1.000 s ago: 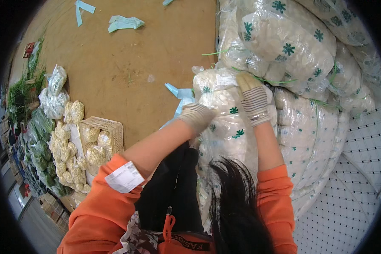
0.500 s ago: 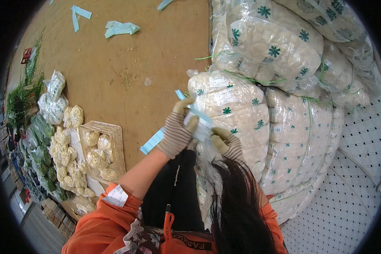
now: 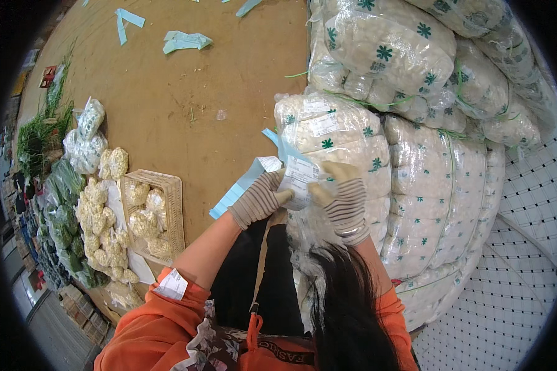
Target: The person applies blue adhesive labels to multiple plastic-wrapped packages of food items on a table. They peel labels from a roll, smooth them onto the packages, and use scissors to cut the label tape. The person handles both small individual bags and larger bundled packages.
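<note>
My left hand point(image 3: 258, 201), in a striped knit glove, pinches a white printed label point(image 3: 299, 176) between thumb and fingers. From it trails a light-blue backing strip point(image 3: 230, 196), folded and hanging down to the left. My right hand point(image 3: 345, 201), gloved likewise, is closed at the label's right edge with thumb and fingertips. Just beyond both hands stands a clear plastic bag of pale contents point(image 3: 346, 148), printed with green leaf-like marks. Two white labels point(image 3: 323, 124) are stuck on its upper side.
More large bags point(image 3: 427, 167) are stacked to the right, with green ties. At left a wicker-like basket point(image 3: 178, 216) holds small bags of pale pieces, beside bagged greens point(image 3: 62, 229). Discarded blue strips point(image 3: 187, 41) lie on the brown floor. White dotted netting point(image 3: 476, 315) is at lower right.
My right hand has come up and left onto the label, which now faces me more flatly. The blue strip has shifted slightly right. The view has turned a little.
</note>
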Action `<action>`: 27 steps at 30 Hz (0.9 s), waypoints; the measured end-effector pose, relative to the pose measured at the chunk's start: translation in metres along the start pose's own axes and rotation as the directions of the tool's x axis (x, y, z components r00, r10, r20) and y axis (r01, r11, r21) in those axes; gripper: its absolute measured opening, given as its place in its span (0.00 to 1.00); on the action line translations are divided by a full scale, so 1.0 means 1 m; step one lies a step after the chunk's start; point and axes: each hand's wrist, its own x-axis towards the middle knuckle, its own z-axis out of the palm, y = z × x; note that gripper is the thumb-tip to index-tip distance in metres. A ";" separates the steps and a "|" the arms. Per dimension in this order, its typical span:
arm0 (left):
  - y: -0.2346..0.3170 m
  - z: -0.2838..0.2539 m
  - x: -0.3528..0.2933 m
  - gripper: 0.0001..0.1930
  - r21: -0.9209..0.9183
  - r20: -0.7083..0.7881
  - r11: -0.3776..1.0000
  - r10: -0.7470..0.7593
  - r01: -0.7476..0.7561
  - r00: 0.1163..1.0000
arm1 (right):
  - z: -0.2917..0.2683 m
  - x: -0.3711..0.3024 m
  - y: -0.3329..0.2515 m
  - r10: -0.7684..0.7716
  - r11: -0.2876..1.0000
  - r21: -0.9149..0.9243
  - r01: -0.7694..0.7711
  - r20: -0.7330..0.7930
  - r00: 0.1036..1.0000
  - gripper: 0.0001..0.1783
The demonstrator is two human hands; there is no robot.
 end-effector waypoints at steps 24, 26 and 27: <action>-0.017 0.039 0.033 0.26 0.963 0.020 0.266 -0.174 0.027 0.985 | 0.001 0.016 0.141 -0.029 0.993 -0.116 0.030 0.012 1.000 0.19; -0.026 0.030 0.023 0.26 0.949 -0.037 0.303 -0.149 0.081 0.988 | 0.005 0.018 0.144 -0.258 0.942 -0.211 0.260 0.037 0.965 0.17; -0.028 0.030 0.023 0.26 0.942 -0.060 0.322 -0.131 0.100 0.990 | 0.006 0.017 0.144 -0.289 0.906 -0.281 0.316 0.132 0.948 0.18</action>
